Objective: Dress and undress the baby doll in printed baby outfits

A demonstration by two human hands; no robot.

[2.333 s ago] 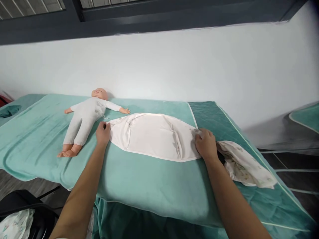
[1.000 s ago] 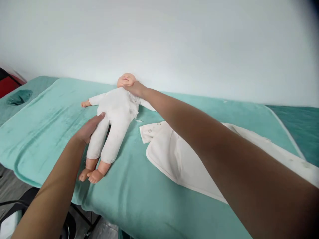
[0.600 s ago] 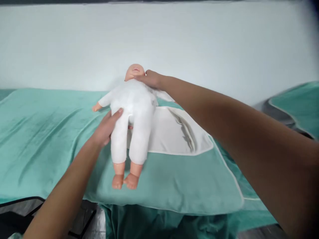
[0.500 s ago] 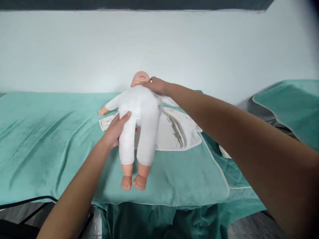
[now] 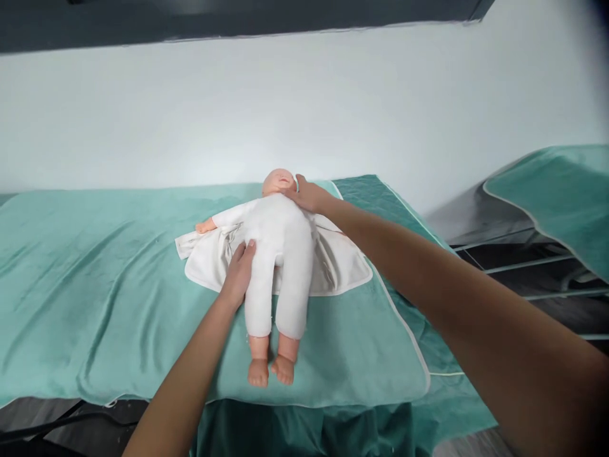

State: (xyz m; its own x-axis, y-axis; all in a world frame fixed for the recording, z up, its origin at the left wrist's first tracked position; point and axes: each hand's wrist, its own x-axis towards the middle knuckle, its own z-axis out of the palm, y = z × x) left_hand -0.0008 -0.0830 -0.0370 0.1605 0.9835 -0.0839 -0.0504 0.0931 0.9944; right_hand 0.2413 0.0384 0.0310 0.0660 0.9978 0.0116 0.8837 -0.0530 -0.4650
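Note:
A baby doll (image 5: 280,241) with a white cloth body lies on its back, its head toward the wall and its bare feet toward me. Beneath it a pale baby garment (image 5: 342,270) is spread out, one sleeve reaching left. My left hand (image 5: 240,270) grips the doll's hip from the side, thumb on top; the other fingers are hidden under the body. My right hand (image 5: 307,193) is at the doll's neck, with part of its fingers hidden behind the head and shoulder. The doll's arm on that side is mostly covered by my forearm.
A green cloth (image 5: 118,304) covers the bed, with a darker green cover (image 5: 361,193) under it at the right. Metal rails (image 5: 514,263) and another green cloth (image 5: 571,203) are at far right. A white wall (image 5: 238,114) stands behind.
The doll has come down onto the spread garment, both hands still on it. More of the garment's left side shows now. The camera view has shifted too.

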